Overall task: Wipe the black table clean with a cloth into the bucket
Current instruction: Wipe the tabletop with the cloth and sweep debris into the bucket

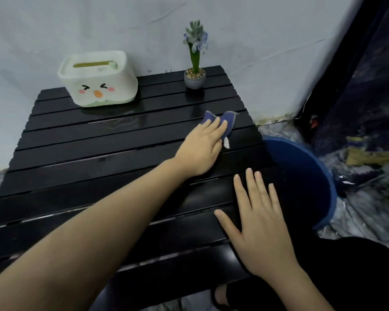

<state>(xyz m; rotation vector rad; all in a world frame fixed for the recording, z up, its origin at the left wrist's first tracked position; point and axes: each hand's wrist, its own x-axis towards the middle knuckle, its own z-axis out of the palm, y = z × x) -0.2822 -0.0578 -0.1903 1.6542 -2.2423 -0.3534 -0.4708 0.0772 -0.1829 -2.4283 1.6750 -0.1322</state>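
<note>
The black slatted table (94,167) fills the lower left of the head view. My left hand (200,149) reaches across it and presses a blue cloth (228,121) flat on the slats near the far right edge; a white tag sticks out beneath the fingers. My right hand (256,218) lies flat with fingers spread on the table's near right part and holds nothing. A blue bucket (310,176) stands on the floor against the table's right edge, its rim partly below the tabletop.
A white tissue box (98,80) with a cartoon face sits at the table's back left. A small potted hyacinth (194,77) stands at the back, close to the cloth. A pale wall is behind, a dark curtain (368,97) at right.
</note>
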